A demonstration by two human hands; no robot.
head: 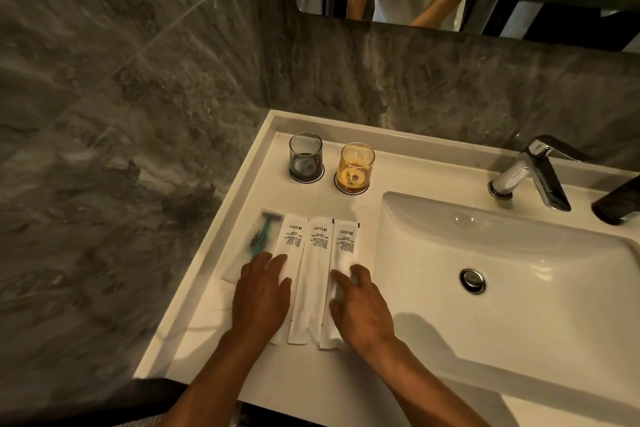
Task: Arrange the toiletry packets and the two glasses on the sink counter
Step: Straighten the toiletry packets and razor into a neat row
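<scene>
Grey glass (306,157), amber glass (356,166): set on coasters, surface (408,163) rear. Four packets (313,274): rowed beside sink (512,274). Left hand (261,291), right hand (360,308): flat, unclenched, pressing packets. Judged near done; final squaring left.

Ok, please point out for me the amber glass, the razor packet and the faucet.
amber glass (356,163): head view, on the front of its wall.
razor packet (254,239): head view, on the clear wrap over the green handle.
faucet (519,173): head view, on the chrome spout.

Chrome faucet (530,173) behind white basin (502,253)
</scene>
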